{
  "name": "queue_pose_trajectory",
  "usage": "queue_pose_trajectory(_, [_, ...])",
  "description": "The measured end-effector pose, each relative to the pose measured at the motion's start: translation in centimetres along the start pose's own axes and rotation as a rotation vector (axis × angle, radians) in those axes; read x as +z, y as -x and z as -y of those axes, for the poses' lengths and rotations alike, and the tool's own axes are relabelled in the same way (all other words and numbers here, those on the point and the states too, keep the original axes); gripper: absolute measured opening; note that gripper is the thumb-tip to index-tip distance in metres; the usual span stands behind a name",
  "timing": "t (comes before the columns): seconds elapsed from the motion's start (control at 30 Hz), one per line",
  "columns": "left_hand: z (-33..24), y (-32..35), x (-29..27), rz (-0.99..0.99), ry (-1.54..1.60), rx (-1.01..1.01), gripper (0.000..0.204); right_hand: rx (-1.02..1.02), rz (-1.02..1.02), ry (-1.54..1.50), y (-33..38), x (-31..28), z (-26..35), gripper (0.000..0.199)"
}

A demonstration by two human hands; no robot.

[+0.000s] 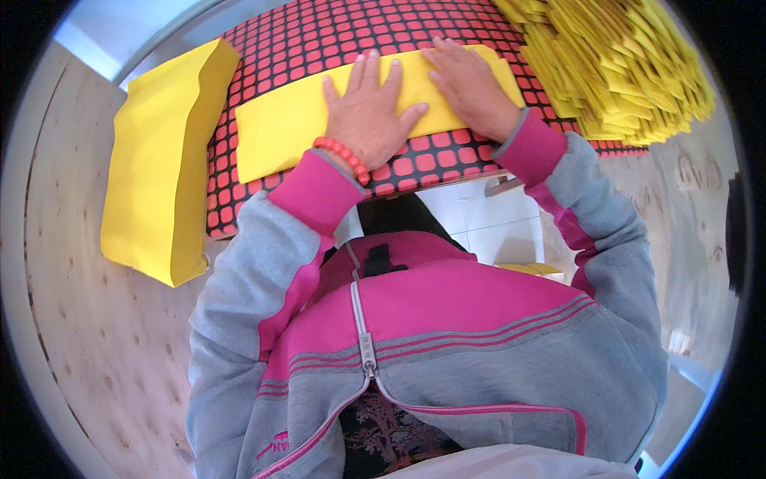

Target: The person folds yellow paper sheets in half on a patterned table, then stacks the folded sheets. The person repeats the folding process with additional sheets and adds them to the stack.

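A yellow folded sheet [279, 128] lies flat on a board with a red-and-black square pattern [319, 40]. My left hand [369, 108] presses palm down on the middle of the sheet, fingers spread, with a red bead bracelet [343, 156] at the wrist. My right hand [471, 84] lies flat on the sheet's right end, fingers together and pointing to the upper left. Neither hand grips anything. Grey and pink sleeves cover both forearms.
A stack of yellow sheets [159, 160] lies at the left, partly over the patterned board's edge and the wooden table [96, 335]. A large loose heap of yellow pieces [622, 64] fills the upper right. White floor tiles [479, 223] show below the board's near edge.
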State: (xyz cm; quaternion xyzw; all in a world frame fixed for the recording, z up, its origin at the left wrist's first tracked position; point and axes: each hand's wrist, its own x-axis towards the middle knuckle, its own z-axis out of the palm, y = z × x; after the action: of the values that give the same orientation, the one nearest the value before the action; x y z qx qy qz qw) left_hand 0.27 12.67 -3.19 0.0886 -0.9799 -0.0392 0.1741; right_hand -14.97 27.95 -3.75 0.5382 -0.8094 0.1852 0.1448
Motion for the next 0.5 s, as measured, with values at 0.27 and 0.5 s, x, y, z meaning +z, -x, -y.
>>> queue_pose_trajectory(0.27, [1.7,2.0,-1.1,0.061,-0.054,-0.110,0.078,-0.141,-0.033,-0.125,-1.0,1.2,5.6,0.042])
queue_pose_trajectory(0.5, [7.6,6.5,-3.9,0.118,-0.109,-0.213,0.081,-0.105,-0.032,-0.026,1.5,-0.1,-3.6,0.049])
